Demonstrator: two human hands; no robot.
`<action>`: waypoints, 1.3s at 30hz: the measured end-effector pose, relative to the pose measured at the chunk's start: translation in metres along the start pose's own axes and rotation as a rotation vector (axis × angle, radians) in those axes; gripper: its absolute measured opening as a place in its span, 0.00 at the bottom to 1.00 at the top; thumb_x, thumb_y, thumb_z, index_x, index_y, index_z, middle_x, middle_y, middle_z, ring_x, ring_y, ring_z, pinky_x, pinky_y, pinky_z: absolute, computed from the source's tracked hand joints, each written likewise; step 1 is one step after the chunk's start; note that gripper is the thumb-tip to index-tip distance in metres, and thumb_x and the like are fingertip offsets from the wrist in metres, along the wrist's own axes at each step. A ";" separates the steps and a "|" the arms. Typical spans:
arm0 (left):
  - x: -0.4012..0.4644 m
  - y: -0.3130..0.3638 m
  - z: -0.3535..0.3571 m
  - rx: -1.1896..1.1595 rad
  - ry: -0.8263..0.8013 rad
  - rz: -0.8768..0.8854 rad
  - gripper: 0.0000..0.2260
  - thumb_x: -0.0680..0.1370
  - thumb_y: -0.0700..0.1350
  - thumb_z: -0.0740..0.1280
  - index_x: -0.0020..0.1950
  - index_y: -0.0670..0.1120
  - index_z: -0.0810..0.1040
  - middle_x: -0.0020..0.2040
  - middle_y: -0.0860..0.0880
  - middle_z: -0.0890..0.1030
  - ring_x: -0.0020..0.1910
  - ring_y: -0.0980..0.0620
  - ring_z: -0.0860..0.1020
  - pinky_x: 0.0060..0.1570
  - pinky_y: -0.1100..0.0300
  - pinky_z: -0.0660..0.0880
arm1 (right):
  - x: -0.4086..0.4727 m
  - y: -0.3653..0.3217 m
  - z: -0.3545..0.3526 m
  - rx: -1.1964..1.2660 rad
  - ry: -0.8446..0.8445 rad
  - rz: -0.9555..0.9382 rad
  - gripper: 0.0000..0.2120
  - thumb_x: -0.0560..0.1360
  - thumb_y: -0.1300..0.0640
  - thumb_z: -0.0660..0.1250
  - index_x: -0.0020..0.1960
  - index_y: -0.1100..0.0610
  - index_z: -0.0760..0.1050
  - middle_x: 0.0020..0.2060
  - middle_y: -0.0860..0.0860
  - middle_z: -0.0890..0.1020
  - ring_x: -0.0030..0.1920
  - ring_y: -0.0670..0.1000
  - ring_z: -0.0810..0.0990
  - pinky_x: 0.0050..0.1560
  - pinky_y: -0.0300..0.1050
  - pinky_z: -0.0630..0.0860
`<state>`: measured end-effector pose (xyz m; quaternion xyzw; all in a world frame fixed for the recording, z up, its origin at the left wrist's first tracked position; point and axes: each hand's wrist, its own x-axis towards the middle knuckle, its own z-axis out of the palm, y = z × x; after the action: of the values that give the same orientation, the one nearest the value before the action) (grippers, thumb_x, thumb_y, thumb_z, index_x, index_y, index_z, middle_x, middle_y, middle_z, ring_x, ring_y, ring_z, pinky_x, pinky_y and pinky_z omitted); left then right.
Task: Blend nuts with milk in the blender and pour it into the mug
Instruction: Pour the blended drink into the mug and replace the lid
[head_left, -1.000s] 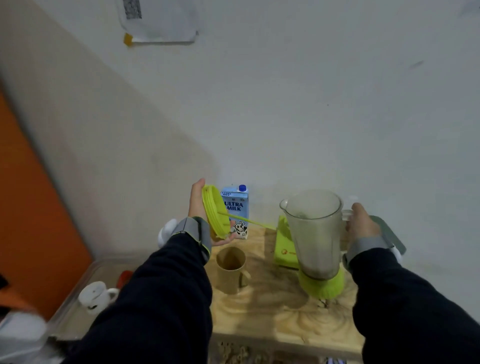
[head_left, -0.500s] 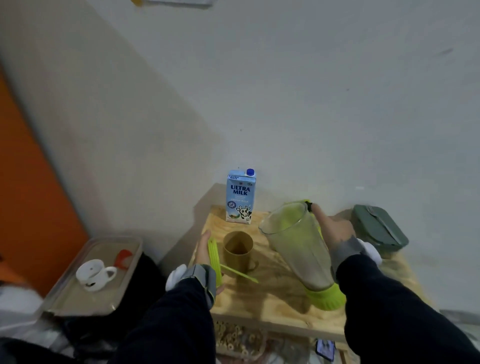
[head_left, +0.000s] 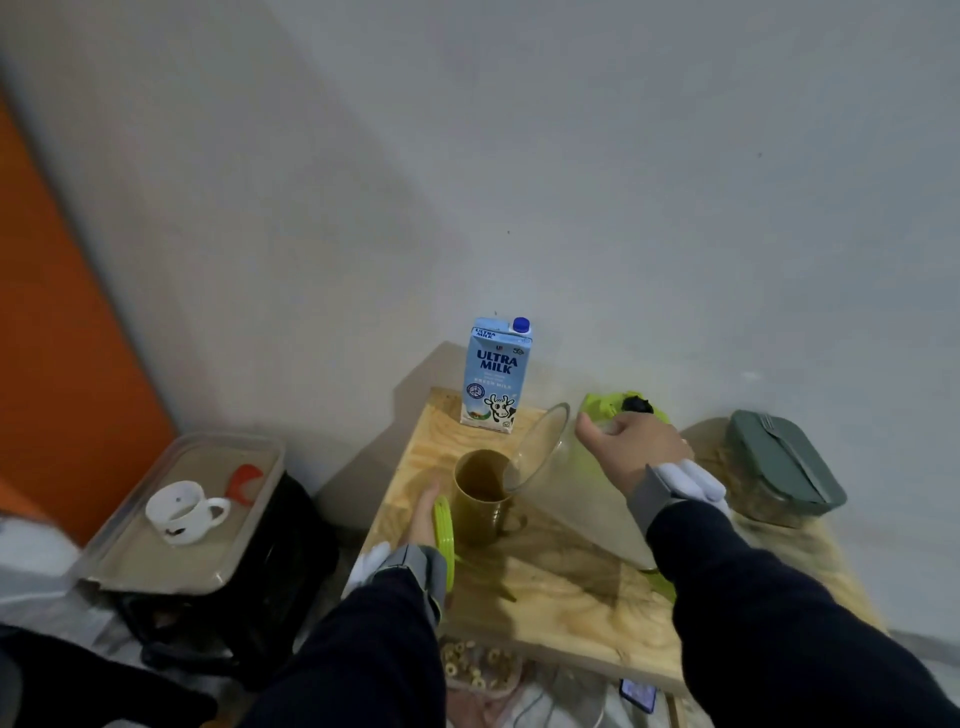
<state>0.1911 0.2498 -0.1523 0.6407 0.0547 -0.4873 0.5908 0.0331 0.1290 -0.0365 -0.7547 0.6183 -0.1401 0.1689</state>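
My right hand (head_left: 631, 449) grips the handle of the clear blender jar (head_left: 576, 488), which is tipped steeply to the left with its mouth over the rim of the olive-brown mug (head_left: 480, 501). Pale beige liquid lies along the jar's lower side near the mouth. The mug stands upright on the wooden table (head_left: 550, 597). My left hand (head_left: 423, 519) holds the yellow-green blender lid (head_left: 444, 530) on edge just left of the mug. The green blender base (head_left: 623, 402) sits behind my right hand, mostly hidden. A blue Ultra Milk carton (head_left: 496, 374) stands at the back.
A glass container with a grey-green lid (head_left: 779, 467) sits at the table's right edge. Left of the table, a tray (head_left: 156, 561) on a black bag carries a white mug (head_left: 182, 512) and a red piece. A bowl of cereal rings (head_left: 478, 662) lies below the table's front edge.
My right hand has tipped the jar further left, until its mouth reached the mug's rim. My left hand has kept the lid beside the mug. The camera has tilted down.
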 end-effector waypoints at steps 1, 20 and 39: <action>0.005 -0.003 -0.003 -0.032 0.079 -0.026 0.44 0.62 0.69 0.71 0.67 0.40 0.73 0.55 0.42 0.78 0.57 0.43 0.76 0.67 0.49 0.69 | 0.002 -0.002 0.001 -0.034 -0.001 -0.018 0.26 0.69 0.33 0.55 0.26 0.54 0.62 0.25 0.51 0.71 0.29 0.56 0.72 0.33 0.44 0.67; 0.040 0.002 -0.005 0.064 -0.051 0.015 0.27 0.71 0.65 0.66 0.55 0.43 0.73 0.56 0.47 0.75 0.55 0.48 0.74 0.57 0.56 0.70 | 0.012 -0.036 0.005 -0.375 0.021 -0.261 0.24 0.73 0.34 0.53 0.38 0.53 0.74 0.39 0.53 0.82 0.41 0.58 0.80 0.41 0.44 0.72; 0.016 0.011 0.005 0.002 -0.079 0.096 0.13 0.76 0.53 0.65 0.53 0.44 0.77 0.44 0.48 0.77 0.46 0.48 0.75 0.49 0.56 0.69 | 0.012 -0.068 0.004 -0.554 -0.001 -0.434 0.24 0.75 0.35 0.51 0.38 0.53 0.72 0.29 0.49 0.71 0.34 0.54 0.73 0.40 0.45 0.66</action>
<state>0.2039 0.2346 -0.1553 0.6232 0.0002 -0.4835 0.6146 0.0977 0.1300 -0.0109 -0.8858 0.4578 0.0008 -0.0755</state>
